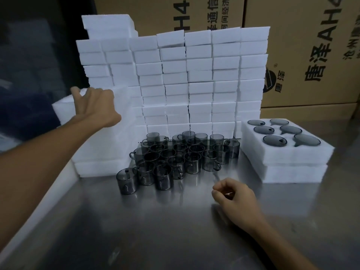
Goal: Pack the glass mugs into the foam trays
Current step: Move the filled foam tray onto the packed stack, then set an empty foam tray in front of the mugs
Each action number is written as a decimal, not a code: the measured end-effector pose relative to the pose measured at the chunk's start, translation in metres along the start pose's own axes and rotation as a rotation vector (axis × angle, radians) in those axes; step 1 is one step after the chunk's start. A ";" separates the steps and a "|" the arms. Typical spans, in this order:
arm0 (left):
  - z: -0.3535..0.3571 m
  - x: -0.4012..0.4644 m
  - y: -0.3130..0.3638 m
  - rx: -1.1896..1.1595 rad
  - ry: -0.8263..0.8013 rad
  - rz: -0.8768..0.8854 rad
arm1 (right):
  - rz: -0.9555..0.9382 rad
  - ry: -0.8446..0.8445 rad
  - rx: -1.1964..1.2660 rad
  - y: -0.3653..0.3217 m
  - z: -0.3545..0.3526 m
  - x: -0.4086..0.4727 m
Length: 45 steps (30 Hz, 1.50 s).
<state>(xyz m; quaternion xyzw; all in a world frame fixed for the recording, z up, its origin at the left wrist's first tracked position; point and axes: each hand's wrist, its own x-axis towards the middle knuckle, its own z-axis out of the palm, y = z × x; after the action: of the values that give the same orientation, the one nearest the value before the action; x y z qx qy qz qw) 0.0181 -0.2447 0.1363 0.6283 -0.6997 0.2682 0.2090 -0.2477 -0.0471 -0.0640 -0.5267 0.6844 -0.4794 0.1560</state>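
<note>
Head view: left hand grips top foam tray at 10 o'clock – right hand, fingers loosely curled, empty, hovers nr glass mugs – filled tray at 3 o'clock.

The left hand covers part of the foam stack. The cardboard boxes run off the top edge. The back mugs hide behind the front ones.
</note>
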 end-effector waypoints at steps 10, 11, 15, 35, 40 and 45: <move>-0.057 -0.037 0.061 -0.122 0.159 0.235 | 0.039 -0.022 0.064 -0.003 -0.005 -0.006; -0.060 -0.044 0.069 -0.146 0.172 0.263 | 0.039 -0.025 0.071 -0.003 -0.005 -0.006; -0.064 -0.081 0.100 -0.259 0.177 0.382 | 0.037 -0.015 0.118 -0.002 -0.004 -0.004; 0.010 -0.204 0.058 -0.915 -0.139 0.534 | 0.382 0.088 1.201 0.006 -0.059 0.005; 0.022 -0.218 0.050 -1.045 -0.168 0.519 | 0.243 0.038 0.751 0.008 -0.068 -0.002; 0.020 -0.210 0.045 -1.213 0.075 0.321 | 0.354 -0.032 0.667 0.012 -0.083 0.000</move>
<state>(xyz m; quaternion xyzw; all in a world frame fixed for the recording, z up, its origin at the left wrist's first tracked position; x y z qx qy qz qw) 0.0005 -0.0930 -0.0165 0.2751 -0.8051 -0.1266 0.5100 -0.3138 -0.0063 -0.0332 -0.3280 0.5685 -0.6333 0.4101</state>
